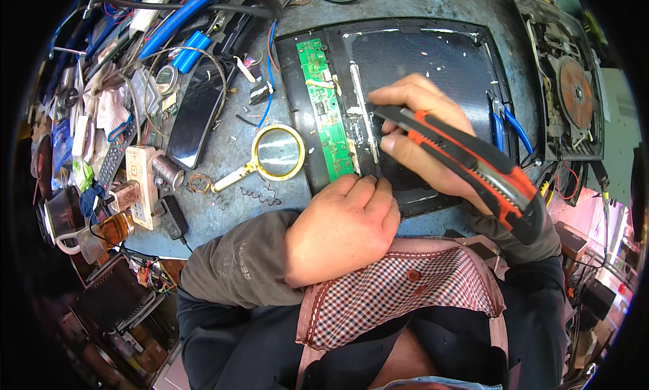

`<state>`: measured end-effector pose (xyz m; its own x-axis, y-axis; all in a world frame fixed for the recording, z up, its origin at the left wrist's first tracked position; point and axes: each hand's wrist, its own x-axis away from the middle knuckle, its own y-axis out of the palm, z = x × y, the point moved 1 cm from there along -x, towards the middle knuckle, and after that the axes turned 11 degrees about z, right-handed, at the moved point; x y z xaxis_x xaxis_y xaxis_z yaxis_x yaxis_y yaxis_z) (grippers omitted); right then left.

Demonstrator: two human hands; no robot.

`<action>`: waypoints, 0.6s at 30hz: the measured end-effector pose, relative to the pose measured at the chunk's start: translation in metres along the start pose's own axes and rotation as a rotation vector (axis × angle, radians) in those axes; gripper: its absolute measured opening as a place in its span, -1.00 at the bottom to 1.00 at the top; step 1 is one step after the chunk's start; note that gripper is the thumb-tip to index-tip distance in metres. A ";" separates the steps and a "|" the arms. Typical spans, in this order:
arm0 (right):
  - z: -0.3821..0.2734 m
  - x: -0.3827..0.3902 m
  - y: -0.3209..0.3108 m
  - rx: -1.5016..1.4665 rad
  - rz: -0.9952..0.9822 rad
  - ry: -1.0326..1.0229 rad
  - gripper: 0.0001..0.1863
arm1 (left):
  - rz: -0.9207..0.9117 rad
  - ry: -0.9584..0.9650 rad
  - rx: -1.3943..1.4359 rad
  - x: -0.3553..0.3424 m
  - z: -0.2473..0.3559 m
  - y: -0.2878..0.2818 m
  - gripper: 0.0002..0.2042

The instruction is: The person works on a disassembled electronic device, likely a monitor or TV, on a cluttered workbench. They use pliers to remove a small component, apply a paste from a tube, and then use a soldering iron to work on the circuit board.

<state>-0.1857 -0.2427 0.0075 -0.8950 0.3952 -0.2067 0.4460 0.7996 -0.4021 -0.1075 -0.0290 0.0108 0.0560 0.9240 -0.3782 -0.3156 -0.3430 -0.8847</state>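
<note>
My right hand (436, 146) is closed around a red-and-black utility knife (466, 167), its front end over the black panel (399, 187); I cannot make out the blade. My left hand (348, 227) lies at the panel's near edge, fingers bent together and pressing on it. Just beyond those fingers a long green circuit board (331, 129) runs along the panel's left part, with a white connector and wires on it. Whitish strips of residue (365, 112) mark the panel beside the board and along its far edge. Blue-handled pliers (499, 129) rest at the panel's right side.
A magnifying glass (278, 153) lies left of the panel, near a black phone (196, 112) and a power strip (140, 180). An opened housing with a copper coil (574, 92) stands at right. Cables and tools crowd the far left; a glass mug (111, 231) stands at the left edge.
</note>
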 end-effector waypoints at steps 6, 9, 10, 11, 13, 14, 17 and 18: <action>0.006 0.001 0.000 -0.082 -0.111 -0.053 -0.51 | 0.021 -0.012 0.027 0.002 0.000 0.002 -0.76; 0.002 0.000 -0.006 -0.091 -0.137 -0.053 -0.53 | 0.009 -0.020 0.019 0.001 0.000 0.001 -0.75; 0.004 0.000 -0.004 -0.081 -0.101 -0.063 -0.58 | -0.008 -0.023 0.006 0.001 0.001 0.001 -0.73; 0.006 0.001 -0.003 -0.067 -0.063 -0.071 -0.62 | -0.010 -0.018 0.006 0.000 0.001 0.000 -0.73; 0.002 0.008 0.007 -0.171 0.048 0.163 -0.68 | -0.014 -0.010 0.006 0.000 0.001 -0.001 -0.72; 0.003 0.010 0.011 -0.226 0.100 0.277 -0.70 | -0.004 -0.005 -0.004 0.000 0.001 -0.001 -0.72; 0.012 0.008 0.007 -0.216 0.045 0.208 -0.69 | 0.015 0.002 -0.026 0.001 0.001 0.001 -0.73; 0.012 0.007 0.006 -0.190 0.019 0.174 -0.68 | 0.013 -0.001 -0.027 0.002 0.002 0.001 -0.73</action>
<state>-0.1892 -0.2410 -0.0070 -0.8815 0.4696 -0.0491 0.4681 0.8554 -0.2216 -0.1095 -0.0278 0.0094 0.0506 0.9196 -0.3895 -0.2905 -0.3596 -0.8868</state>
